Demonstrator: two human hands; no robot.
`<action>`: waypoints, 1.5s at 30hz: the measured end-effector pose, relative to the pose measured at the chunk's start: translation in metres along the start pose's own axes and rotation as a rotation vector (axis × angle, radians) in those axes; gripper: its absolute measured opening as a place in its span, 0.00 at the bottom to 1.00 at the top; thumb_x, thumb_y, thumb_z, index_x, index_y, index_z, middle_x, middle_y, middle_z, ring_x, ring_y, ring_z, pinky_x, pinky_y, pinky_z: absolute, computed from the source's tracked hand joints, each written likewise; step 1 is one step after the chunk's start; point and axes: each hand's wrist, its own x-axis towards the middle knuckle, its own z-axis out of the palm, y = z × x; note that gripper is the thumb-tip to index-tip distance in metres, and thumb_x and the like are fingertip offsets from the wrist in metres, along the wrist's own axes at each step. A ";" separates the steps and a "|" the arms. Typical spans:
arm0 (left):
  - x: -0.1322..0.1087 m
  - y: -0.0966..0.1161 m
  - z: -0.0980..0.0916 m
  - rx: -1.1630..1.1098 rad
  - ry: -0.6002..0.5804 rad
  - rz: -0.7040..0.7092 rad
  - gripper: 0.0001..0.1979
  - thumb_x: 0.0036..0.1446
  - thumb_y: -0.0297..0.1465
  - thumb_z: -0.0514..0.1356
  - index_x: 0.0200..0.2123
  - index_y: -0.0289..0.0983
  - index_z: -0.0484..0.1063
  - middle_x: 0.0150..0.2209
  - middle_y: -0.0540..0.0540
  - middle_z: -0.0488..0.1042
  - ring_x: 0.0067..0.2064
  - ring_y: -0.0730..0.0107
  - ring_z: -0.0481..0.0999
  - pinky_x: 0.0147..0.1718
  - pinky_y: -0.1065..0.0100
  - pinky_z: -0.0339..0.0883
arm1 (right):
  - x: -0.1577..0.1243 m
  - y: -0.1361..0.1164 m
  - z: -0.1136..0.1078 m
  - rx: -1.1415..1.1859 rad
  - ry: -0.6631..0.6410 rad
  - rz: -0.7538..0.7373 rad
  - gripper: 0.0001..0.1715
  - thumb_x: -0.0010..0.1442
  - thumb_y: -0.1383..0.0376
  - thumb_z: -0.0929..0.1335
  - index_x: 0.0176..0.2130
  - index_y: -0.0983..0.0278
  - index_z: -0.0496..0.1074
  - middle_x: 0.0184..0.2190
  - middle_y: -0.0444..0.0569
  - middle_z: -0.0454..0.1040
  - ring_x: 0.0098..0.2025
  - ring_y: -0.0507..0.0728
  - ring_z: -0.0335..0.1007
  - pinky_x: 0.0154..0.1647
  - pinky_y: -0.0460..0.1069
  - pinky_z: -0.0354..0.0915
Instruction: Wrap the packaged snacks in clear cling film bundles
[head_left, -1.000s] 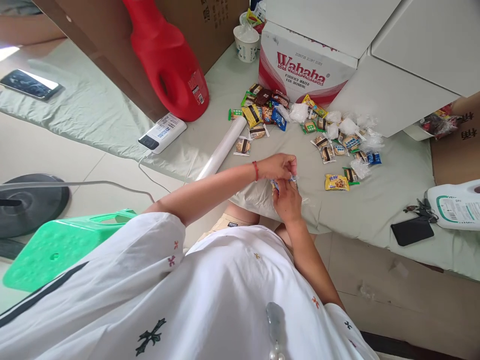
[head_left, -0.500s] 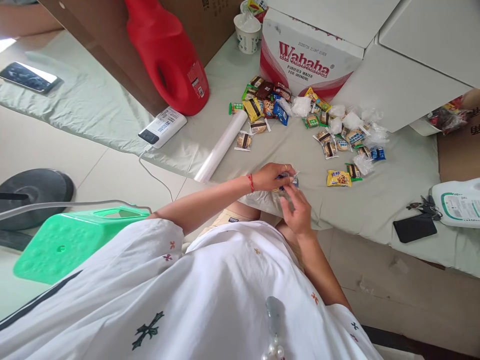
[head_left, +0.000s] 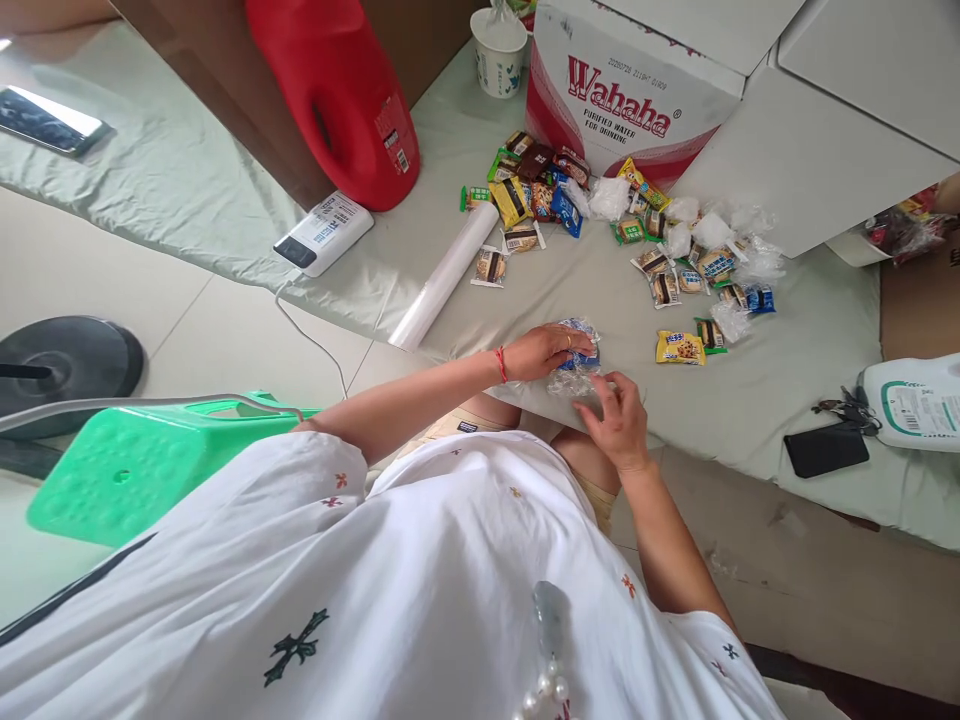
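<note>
A blue snack packet (head_left: 579, 328) lies at the near edge of the cloth-covered surface, with crinkled clear plastic film (head_left: 571, 382) around and below it. My left hand (head_left: 546, 352), with a ring and a red cord at the wrist, is closed over the packet, its fingers across the top and its thumb hidden. Just right of the film is my right hand (head_left: 616, 415), open, its fingers bent and apart; the index fingertip is close to the film, and whether it touches I cannot tell.
A roll of clear film (head_left: 444, 280) lies to the left. Behind are several small snacks (head_left: 510, 200), some wrapped in film, and a Wahaha carton (head_left: 622, 110). A yellow packet (head_left: 679, 348) is on the right. A red jug (head_left: 337, 120) and a power bank (head_left: 322, 235) stand left.
My right hand has drawn away from the packet, toward the right and nearer to me. The left hand now lies over it, and more of the blue packet and film shows.
</note>
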 end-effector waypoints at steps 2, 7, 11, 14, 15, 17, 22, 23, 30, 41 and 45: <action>0.001 -0.001 -0.001 0.002 0.002 0.011 0.19 0.67 0.25 0.56 0.55 0.43 0.79 0.59 0.43 0.80 0.65 0.62 0.75 0.67 0.58 0.65 | 0.010 -0.012 0.002 -0.031 -0.024 -0.029 0.17 0.71 0.56 0.67 0.54 0.57 0.79 0.49 0.57 0.75 0.44 0.60 0.69 0.48 0.56 0.71; 0.001 0.001 -0.004 -0.004 -0.012 -0.032 0.19 0.68 0.26 0.54 0.56 0.42 0.79 0.60 0.44 0.79 0.66 0.62 0.73 0.67 0.56 0.64 | 0.019 -0.026 -0.031 0.029 0.069 0.043 0.15 0.72 0.61 0.65 0.44 0.55 0.83 0.37 0.52 0.77 0.41 0.59 0.68 0.46 0.54 0.69; 0.000 0.002 -0.008 -0.057 0.002 -0.053 0.18 0.68 0.28 0.55 0.56 0.43 0.79 0.61 0.43 0.78 0.66 0.59 0.73 0.67 0.55 0.65 | 0.001 -0.027 -0.064 0.149 0.178 0.188 0.13 0.70 0.57 0.68 0.42 0.57 0.82 0.36 0.52 0.77 0.39 0.59 0.71 0.45 0.55 0.71; 0.000 0.000 -0.007 -0.075 0.022 -0.043 0.17 0.69 0.32 0.56 0.56 0.44 0.79 0.61 0.43 0.78 0.66 0.58 0.74 0.67 0.55 0.64 | -0.020 -0.033 -0.065 0.420 0.142 0.446 0.14 0.66 0.52 0.71 0.39 0.59 0.81 0.33 0.50 0.76 0.32 0.55 0.69 0.34 0.52 0.70; -0.001 -0.001 -0.006 -0.082 0.029 -0.039 0.17 0.70 0.33 0.56 0.56 0.44 0.79 0.61 0.42 0.78 0.66 0.58 0.74 0.68 0.56 0.64 | -0.025 -0.038 -0.060 0.578 0.064 0.563 0.16 0.64 0.50 0.72 0.37 0.60 0.81 0.31 0.49 0.76 0.27 0.53 0.66 0.27 0.50 0.66; -0.001 -0.003 -0.004 -0.098 0.043 -0.027 0.17 0.70 0.34 0.55 0.56 0.44 0.79 0.61 0.42 0.78 0.67 0.58 0.73 0.68 0.57 0.63 | -0.029 -0.051 -0.047 0.935 -0.098 0.808 0.21 0.58 0.47 0.75 0.37 0.61 0.81 0.28 0.46 0.75 0.21 0.48 0.56 0.18 0.45 0.55; -0.001 -0.003 0.001 -0.072 0.066 -0.017 0.18 0.71 0.32 0.53 0.56 0.42 0.78 0.60 0.41 0.79 0.67 0.59 0.72 0.68 0.56 0.63 | 0.002 -0.079 -0.019 1.533 -0.053 1.148 0.29 0.51 0.44 0.78 0.41 0.62 0.77 0.43 0.51 0.82 0.18 0.42 0.46 0.14 0.40 0.47; -0.001 -0.001 0.002 -0.056 0.075 -0.017 0.18 0.71 0.32 0.53 0.56 0.42 0.79 0.59 0.40 0.79 0.67 0.59 0.73 0.68 0.55 0.63 | 0.011 -0.080 -0.015 1.578 -0.028 1.162 0.29 0.51 0.44 0.78 0.40 0.62 0.76 0.43 0.50 0.82 0.18 0.41 0.46 0.14 0.40 0.47; -0.005 0.013 0.022 0.099 0.224 -0.124 0.19 0.69 0.28 0.51 0.56 0.38 0.77 0.60 0.37 0.78 0.66 0.56 0.73 0.67 0.52 0.64 | 0.019 -0.066 -0.009 1.390 0.212 1.162 0.30 0.37 0.55 0.85 0.32 0.63 0.71 0.23 0.37 0.71 0.18 0.41 0.50 0.15 0.38 0.45; -0.006 0.013 0.037 0.233 0.312 -0.155 0.20 0.69 0.24 0.50 0.58 0.36 0.75 0.55 0.40 0.81 0.67 0.59 0.73 0.65 0.54 0.65 | 0.012 -0.054 -0.018 1.359 0.186 1.228 0.36 0.46 0.37 0.78 0.37 0.63 0.73 0.34 0.47 0.81 0.17 0.42 0.53 0.12 0.39 0.43; -0.007 0.015 0.038 0.275 0.301 -0.166 0.20 0.70 0.24 0.50 0.58 0.36 0.75 0.55 0.39 0.82 0.67 0.59 0.73 0.65 0.54 0.65 | 0.038 -0.052 -0.011 1.381 0.116 1.189 0.36 0.41 0.39 0.80 0.35 0.63 0.72 0.29 0.44 0.79 0.17 0.42 0.54 0.13 0.40 0.42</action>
